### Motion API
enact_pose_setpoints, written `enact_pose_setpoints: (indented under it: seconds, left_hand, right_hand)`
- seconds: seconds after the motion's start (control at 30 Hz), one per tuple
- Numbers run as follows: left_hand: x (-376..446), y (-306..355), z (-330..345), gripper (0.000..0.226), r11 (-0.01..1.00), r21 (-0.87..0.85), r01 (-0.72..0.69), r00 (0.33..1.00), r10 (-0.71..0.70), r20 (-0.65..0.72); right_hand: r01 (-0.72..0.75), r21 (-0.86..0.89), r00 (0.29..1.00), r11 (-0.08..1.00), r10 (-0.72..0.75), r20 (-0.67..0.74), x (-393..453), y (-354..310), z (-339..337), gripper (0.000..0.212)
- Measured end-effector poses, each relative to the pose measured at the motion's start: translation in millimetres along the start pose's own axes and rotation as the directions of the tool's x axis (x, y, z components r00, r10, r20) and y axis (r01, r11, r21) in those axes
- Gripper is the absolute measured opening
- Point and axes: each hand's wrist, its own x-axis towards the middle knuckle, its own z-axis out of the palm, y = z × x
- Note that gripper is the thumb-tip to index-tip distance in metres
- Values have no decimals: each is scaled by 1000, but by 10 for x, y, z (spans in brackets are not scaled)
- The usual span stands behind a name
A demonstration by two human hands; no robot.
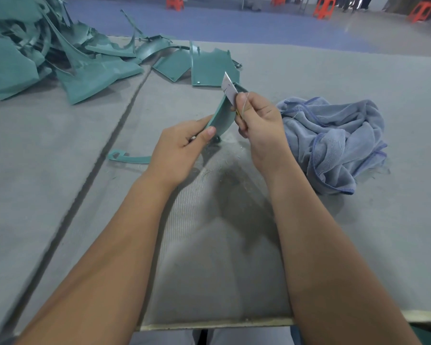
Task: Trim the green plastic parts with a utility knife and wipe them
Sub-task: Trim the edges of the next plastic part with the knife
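Covering nearly the whole view, a grey felt-topped table carries everything. Far off to the left of the left hand sprawls a heap of green plastic parts, its nearest flat pieces reaching to just beyond the hands. Just right of the right hand lies a crumpled blue cloth. Between the two hands stands a curved green part, raised off the table — the left hand grips its lower end, thumb curled over the edge. The right hand is closed around a utility knife, its handle almost hidden in the fist, and the pale blade sticks up against the part's upper rim. A thin green strip lies on the table just left of the left hand. Fine shavings speckle the felt below both hands.
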Motion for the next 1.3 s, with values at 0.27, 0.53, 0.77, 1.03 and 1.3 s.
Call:
enact_pose_setpoints:
  seconds: [0.27,0.53,0.77,1.03,1.3]
  left_hand:
    - [20,-25,-10,30,996,-60,71,997,-73,-29]
    - [-2,-5,-4,26,995,-54,83,996,-84,-17]
    - [-28,-28,5,33,997,-48,61,998,-62,0]
    - [-24,-39,3,35,994,-33,101,995,-101,1]
    - [-31,-9,-6,33,993,-8,114,993,-114,-10]
  right_hand:
    - [-62,-81,989,995,72,129,-58,-43,-108,26]
    - [21,-242,997,970,-3,76,-60,9,19,38]
    - [45,-73,998,996,-48,-50,-2,13,-37,26]
    - [107,-126,990,986,-117,-78,-40,-35,-65,21]
    - [44,37,957,998,-31,-287,-79,-97,-114,12]
